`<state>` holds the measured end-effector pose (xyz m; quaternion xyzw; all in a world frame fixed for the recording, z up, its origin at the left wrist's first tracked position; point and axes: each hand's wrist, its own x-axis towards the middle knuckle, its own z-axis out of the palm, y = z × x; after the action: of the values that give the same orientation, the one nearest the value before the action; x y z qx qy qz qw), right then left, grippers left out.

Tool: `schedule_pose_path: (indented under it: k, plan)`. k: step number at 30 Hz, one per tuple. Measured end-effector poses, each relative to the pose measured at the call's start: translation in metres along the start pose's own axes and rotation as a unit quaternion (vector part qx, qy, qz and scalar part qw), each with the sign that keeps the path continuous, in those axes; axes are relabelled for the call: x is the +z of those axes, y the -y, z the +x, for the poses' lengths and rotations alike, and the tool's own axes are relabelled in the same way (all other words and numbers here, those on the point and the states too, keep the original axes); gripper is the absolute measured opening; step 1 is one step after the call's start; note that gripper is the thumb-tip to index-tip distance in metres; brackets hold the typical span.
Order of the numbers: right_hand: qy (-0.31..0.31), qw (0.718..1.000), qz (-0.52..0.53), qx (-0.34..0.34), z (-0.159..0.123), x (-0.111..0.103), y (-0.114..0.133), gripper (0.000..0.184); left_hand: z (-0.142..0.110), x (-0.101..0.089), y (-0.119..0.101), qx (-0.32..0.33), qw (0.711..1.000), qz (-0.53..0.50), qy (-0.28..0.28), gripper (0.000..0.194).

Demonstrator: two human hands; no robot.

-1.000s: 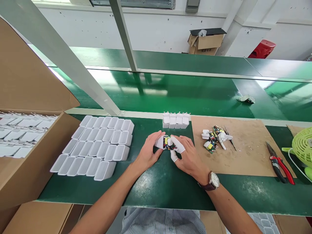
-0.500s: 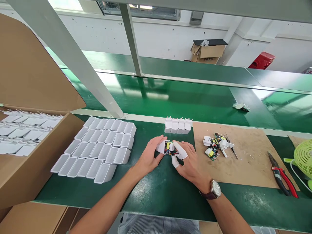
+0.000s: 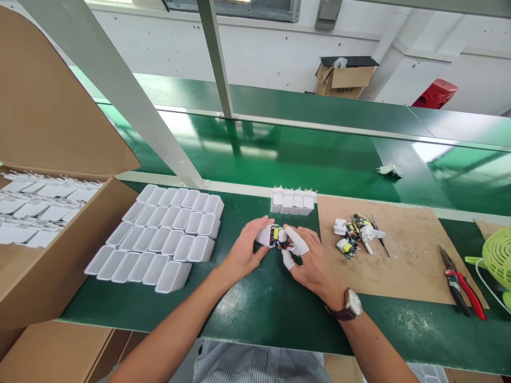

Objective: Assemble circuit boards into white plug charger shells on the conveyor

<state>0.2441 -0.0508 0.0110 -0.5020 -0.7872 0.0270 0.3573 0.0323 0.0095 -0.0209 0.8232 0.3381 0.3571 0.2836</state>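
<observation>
My left hand (image 3: 244,251) grips a small white charger shell (image 3: 264,234) just above the green bench (image 3: 255,303). My right hand (image 3: 309,260), with white finger cots on thumb and forefinger, pinches a circuit board (image 3: 277,238) with yellow and dark parts, held at the shell's open end. The two hands meet at the middle of the bench. A watch sits on my right wrist.
Rows of empty white shells (image 3: 163,236) lie to the left, beside an open cardboard box (image 3: 43,250) of white parts. Several finished chargers (image 3: 292,201) stand behind my hands. On a brown board (image 3: 399,255) lie loose circuit boards (image 3: 353,235). Red pliers (image 3: 463,282) and a green fan (image 3: 497,252) sit at right.
The hands stay together on the shell and board, with only a slight shift; the view has tilted a little.
</observation>
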Motion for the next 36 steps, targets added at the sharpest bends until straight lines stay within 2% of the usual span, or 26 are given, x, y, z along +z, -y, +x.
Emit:
schedule_pose_path:
  k: [13,17,20,23,25,27,31,33,36]
  plan:
    - [0.013,1.000,-0.009,-0.010,-0.002,0.005,-0.003,0.071,-0.001,0.002,-0.002,-0.008,1.000,-0.019,0.010,0.067]
    - [0.006,1.000,-0.001,-0.014,-0.005,0.009,-0.003,0.067,-0.001,0.005,-0.005,-0.002,0.998,-0.048,0.034,0.069]
    - [-0.003,0.998,0.050,0.029,-0.008,0.006,-0.003,0.064,0.000,0.004,-0.007,0.016,0.998,-0.052,0.033,0.062]
    - [0.007,0.985,0.130,0.111,-0.009,0.001,-0.005,0.040,0.000,0.001,-0.008,0.017,0.999,-0.045,0.010,0.043]
    - [0.006,0.978,0.160,0.137,-0.007,0.000,-0.008,0.029,0.001,-0.002,-0.007,-0.008,0.997,-0.071,0.001,0.040]
    - [0.011,0.978,0.172,0.115,-0.006,0.002,-0.011,0.027,0.001,-0.004,-0.006,-0.043,0.991,-0.127,-0.003,0.044]
    - [0.048,0.983,0.174,0.033,-0.003,0.012,-0.011,0.040,0.001,-0.005,-0.005,-0.121,0.968,-0.221,0.000,0.054]
    - [0.057,0.987,0.153,0.006,-0.003,0.018,-0.010,0.041,0.000,-0.006,-0.008,-0.143,0.964,-0.225,0.007,0.057]
    - [0.063,0.992,0.111,-0.012,-0.006,0.025,-0.010,0.042,-0.001,-0.008,-0.014,-0.143,0.970,-0.193,0.033,0.065]
